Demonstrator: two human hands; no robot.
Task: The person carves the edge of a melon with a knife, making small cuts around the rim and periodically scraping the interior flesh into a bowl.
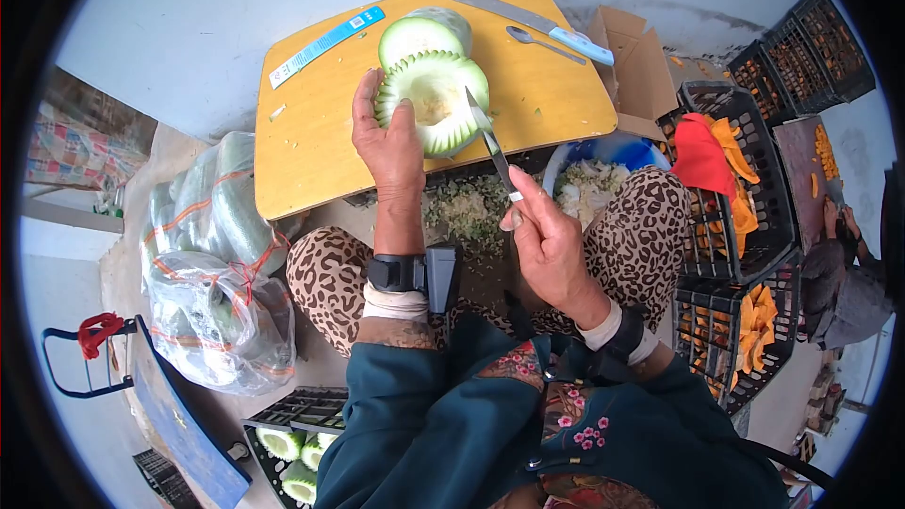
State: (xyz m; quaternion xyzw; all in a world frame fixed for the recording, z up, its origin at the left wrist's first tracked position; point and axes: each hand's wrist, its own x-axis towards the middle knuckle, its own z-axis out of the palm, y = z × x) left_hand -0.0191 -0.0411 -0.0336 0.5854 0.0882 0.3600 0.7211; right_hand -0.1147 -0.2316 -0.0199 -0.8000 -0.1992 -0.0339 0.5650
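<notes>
A hollowed winter melon half, its rim cut into a row of pointed teeth along much of the edge, sits tilted toward me at the table's front. My left hand grips its left side, with fingers outside and thumb at the near rim. In my right hand is a slim knife, its tip at the right part of the rim. Behind stands another cut melon piece with a flat pale face. Green and white scraps lie below the table edge.
The yellow table also holds a blue-and-white strip, a long blue-handled knife and a spoon. Bagged melons stand left, a scrap basin right. Beyond are crates of orange pieces and another person.
</notes>
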